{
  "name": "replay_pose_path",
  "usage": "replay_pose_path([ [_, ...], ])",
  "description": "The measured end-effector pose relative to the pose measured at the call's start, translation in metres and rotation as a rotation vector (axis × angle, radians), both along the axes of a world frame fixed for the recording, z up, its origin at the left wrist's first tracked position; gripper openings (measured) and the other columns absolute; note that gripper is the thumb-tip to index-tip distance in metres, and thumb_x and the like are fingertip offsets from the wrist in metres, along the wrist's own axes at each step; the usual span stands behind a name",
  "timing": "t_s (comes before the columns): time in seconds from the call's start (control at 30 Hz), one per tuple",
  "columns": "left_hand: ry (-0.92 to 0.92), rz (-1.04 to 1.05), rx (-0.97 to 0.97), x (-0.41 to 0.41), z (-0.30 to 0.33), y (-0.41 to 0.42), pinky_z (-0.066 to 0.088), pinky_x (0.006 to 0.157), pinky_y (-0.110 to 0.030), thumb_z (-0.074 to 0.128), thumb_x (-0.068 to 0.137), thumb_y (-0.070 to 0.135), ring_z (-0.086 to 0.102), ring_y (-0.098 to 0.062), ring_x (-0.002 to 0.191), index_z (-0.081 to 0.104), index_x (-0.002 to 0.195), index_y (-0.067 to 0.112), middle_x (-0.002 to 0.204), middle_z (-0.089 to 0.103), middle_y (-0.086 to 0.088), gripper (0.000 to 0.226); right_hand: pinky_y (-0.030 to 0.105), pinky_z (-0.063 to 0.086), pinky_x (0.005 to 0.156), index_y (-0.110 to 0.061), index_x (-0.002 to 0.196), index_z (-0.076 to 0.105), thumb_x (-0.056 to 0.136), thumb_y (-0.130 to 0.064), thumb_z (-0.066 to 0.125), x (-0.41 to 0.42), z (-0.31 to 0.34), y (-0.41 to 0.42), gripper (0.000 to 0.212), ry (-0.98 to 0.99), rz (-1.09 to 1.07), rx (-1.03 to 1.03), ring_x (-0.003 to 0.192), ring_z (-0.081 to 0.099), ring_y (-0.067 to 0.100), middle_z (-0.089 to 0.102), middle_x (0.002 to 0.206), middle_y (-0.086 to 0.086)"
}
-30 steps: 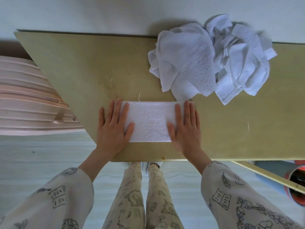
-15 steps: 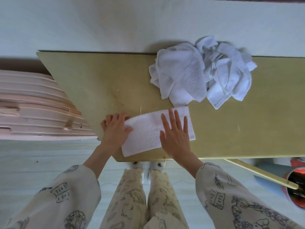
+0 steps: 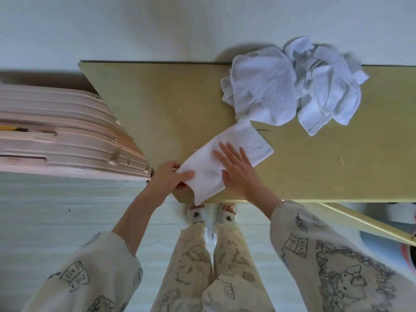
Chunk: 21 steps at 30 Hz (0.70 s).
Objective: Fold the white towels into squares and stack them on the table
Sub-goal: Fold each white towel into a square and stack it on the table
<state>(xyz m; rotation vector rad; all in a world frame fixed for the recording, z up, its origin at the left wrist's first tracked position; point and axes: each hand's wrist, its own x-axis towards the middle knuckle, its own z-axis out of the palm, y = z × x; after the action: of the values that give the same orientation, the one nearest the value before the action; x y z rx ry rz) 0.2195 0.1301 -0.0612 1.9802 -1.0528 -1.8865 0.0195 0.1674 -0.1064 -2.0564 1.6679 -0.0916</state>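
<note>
Our left hand [image 3: 167,177] pinches the near end of the long, half-folded white terry towel [image 3: 227,157], which lies slantwise on the olive-green wooden surface [image 3: 171,104], its near corner overhanging the edge. Our right hand [image 3: 238,170] presses flat on its middle, fingers straight. If that palm slips while we lift the end over, the layers could skew, and the far corner, touching the crumpled heap of white towels [image 3: 292,84], could snag.
</note>
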Motion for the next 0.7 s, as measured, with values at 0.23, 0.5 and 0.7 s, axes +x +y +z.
replay_pose_path([
  [0.23,0.257,0.302,0.141,-0.022,0.019,0.003,0.055,0.051,-0.020,0.061,0.084,0.000,0.061,-0.019,0.076,0.053,0.096,-0.003,0.089,0.061,-0.014,0.014,0.036,0.003,0.120,-0.016,0.148,0.011,0.081,-0.037,0.043,0.002,0.026,0.066,0.077,-0.269,-0.063,0.102,0.143,0.002,0.007,0.014,0.156,-0.001],
  [0.5,0.532,0.455,0.312,-0.056,0.042,-0.007,0.056,0.054,-0.022,0.052,0.089,-0.003,0.071,-0.023,0.067,0.056,0.097,-0.009,0.088,0.068,-0.022,0.012,0.042,0.030,0.111,-0.012,0.141,0.027,0.076,-0.028,0.075,0.013,0.039,0.076,0.082,-0.523,-0.512,0.054,0.130,0.033,0.009,0.038,0.141,-0.004],
  [0.7,0.582,0.456,0.321,-0.071,0.050,-0.018,0.055,0.052,-0.022,0.046,0.091,-0.001,0.071,-0.026,0.070,0.049,0.110,-0.010,0.089,0.067,-0.025,0.020,0.028,0.042,0.083,-0.010,0.127,0.045,0.087,-0.030,0.058,0.018,0.047,0.050,0.047,-0.512,-0.634,-0.031,0.085,0.051,0.012,0.053,0.095,-0.007],
])
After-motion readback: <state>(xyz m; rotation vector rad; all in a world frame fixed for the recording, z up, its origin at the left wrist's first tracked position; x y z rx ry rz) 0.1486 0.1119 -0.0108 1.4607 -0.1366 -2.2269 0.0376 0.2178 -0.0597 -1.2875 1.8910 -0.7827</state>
